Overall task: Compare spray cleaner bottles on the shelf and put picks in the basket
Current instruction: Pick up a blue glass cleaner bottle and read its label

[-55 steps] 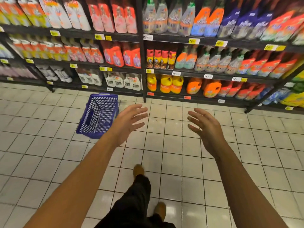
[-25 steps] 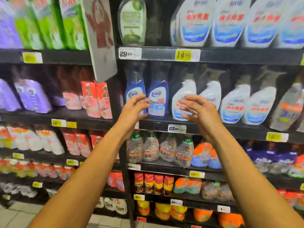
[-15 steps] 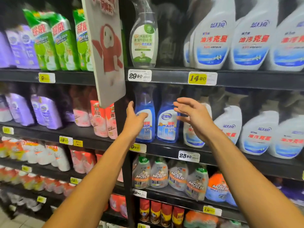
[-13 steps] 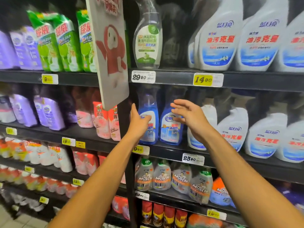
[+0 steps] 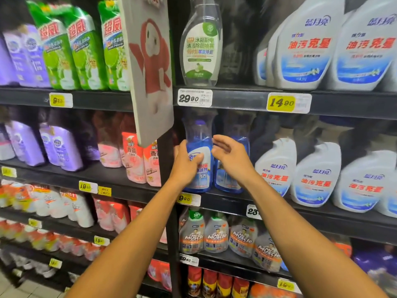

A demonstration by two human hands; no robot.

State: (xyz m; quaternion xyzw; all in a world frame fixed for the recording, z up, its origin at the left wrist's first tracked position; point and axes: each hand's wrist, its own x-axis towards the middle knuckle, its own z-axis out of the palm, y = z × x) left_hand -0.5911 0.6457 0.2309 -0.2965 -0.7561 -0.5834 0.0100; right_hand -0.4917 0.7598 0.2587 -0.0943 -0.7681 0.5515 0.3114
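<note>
On a dark store shelf (image 5: 236, 198), the left hand (image 5: 185, 163) wraps a clear spray bottle of blue cleaner (image 5: 199, 155), apparently gripping it. The right hand (image 5: 231, 157) hovers open just right, before a second blue bottle (image 5: 226, 179).

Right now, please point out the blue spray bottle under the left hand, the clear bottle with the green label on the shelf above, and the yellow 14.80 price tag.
blue spray bottle (image 5: 200, 145), head view, upper body
clear bottle with green label (image 5: 200, 50), head view, label
yellow 14.80 price tag (image 5: 281, 102), head view, printed digits
</note>
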